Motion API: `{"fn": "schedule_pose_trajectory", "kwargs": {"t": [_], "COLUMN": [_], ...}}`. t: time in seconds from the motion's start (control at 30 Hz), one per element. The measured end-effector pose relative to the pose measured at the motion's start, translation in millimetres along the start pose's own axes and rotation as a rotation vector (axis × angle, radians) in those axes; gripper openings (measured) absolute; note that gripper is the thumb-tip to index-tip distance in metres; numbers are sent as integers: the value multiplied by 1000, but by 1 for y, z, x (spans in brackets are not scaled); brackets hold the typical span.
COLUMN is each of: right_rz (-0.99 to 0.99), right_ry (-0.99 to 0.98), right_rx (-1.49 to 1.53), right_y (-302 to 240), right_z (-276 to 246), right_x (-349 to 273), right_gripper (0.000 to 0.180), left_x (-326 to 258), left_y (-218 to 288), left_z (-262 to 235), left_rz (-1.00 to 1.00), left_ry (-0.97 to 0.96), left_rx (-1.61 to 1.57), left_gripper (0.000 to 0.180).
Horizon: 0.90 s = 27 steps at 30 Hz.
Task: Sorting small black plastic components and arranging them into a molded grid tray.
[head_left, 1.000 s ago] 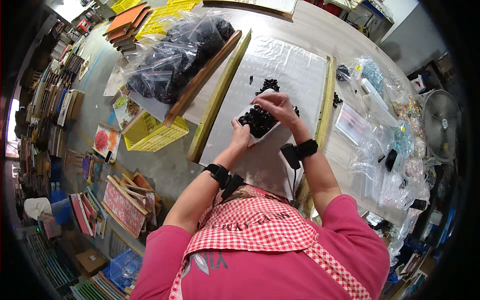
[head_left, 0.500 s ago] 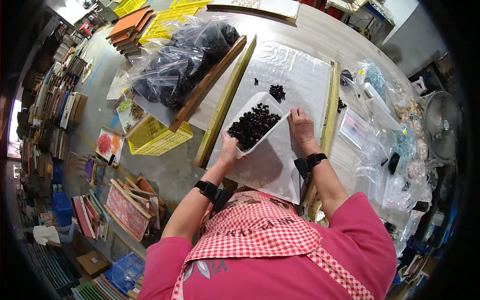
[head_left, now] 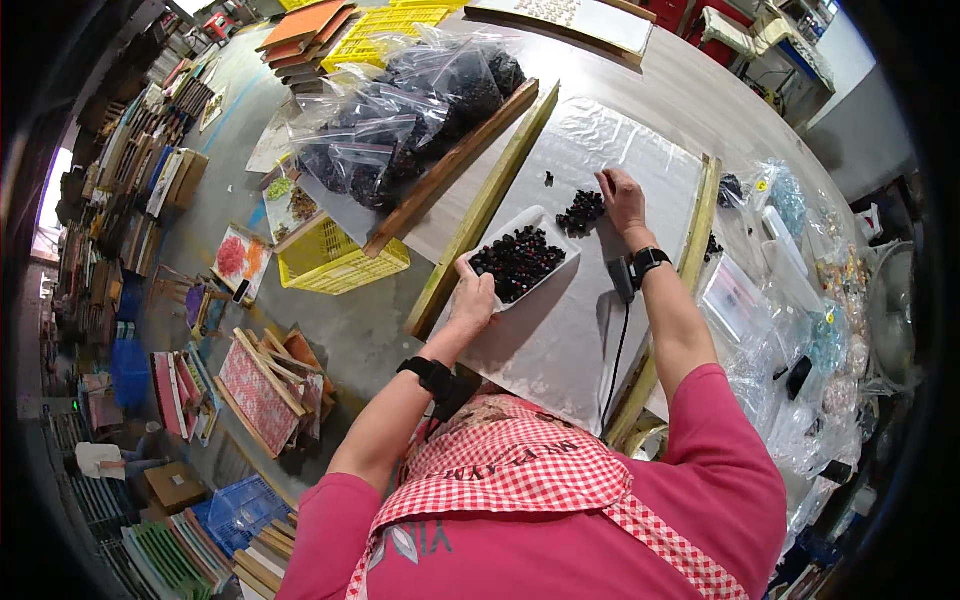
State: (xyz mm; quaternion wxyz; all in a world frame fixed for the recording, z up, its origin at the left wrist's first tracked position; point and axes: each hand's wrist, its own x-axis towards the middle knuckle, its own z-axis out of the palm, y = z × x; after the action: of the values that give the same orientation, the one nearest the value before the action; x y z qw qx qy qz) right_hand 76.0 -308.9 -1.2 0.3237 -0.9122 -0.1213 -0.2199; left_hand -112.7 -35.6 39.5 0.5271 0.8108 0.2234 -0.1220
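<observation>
My left hand [head_left: 473, 298] is closed on the left rim of a white plastic tub [head_left: 568, 268], fingers wrapped over its edge. Small shiny black pieces [head_left: 518, 264], some with reddish glints, fill the tub, which is tilted on the sheet. Beyond its far corner lies a loose pile of the same black pieces [head_left: 581, 213], with one stray piece [head_left: 549, 179] farther off. Just right of the pile, my right hand [head_left: 624, 203] hovers with bent fingers slightly apart, nothing visible in them. A translucent plastic sheet [head_left: 560, 350] lies under all this.
Wooden bars [head_left: 480, 215] border the sheet left and right. Bags of black pieces [head_left: 400, 120] stand at the far left, above a yellow crate [head_left: 340, 262]. Clear plastic bags [head_left: 760, 330] crowd the right side. A dark cable [head_left: 616, 370] runs down from my right wrist.
My right hand has let go of the tub's right rim and moved away to beside the loose pile. My left hand keeps its hold. The whole view has shifted slightly.
</observation>
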Motion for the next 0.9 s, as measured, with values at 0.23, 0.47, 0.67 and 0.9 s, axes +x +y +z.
{"fn": "schedule_pose_trajectory", "kwargs": {"t": [0.23,0.47,0.67,0.9], "right_rz": [-247,-460,-362,-152], "right_ry": [-368,-530,-475,-413], "right_rx": [-35,-32,257,206], "right_y": [-40,-44,-30,-22], "right_z": [36,30,-24,2], "right_x": [55,44,20,-12], "right_gripper": [24,16,17,36], "left_x": [-5,-4,-6,3], "left_y": [16,25,28,22], "left_z": [5,2,-1,1], "left_rz": [5,-96,-36,-21], "left_ry": [-54,-58,-74,-104], "left_rx": [-39,-40,-55,-34], "left_gripper": [47,50,49,49]}}
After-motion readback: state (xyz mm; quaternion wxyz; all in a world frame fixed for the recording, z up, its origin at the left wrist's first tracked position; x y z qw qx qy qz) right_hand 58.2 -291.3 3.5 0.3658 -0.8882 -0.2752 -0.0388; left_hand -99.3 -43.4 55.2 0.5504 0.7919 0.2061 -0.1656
